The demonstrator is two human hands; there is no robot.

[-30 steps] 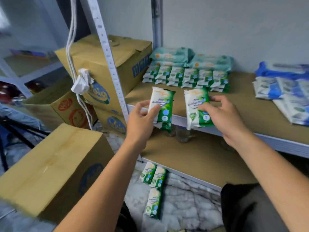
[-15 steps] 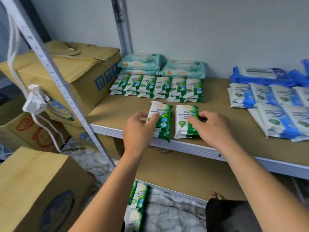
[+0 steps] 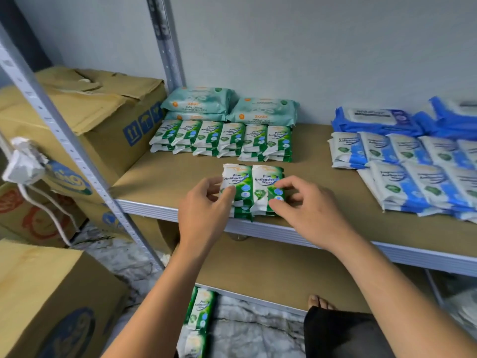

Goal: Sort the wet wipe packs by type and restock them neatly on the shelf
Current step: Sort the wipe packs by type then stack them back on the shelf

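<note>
Just below the frame's centre, two pine wipe packs lie touching side by side near the front edge of the shelf. The left hand has its grip pinched on the lower left corner of the left green pack. The right hand curls its grip round the lower part of the right green pack. Behind them runs a green row, with teal packs by the wall and blue packs at right.
</note>
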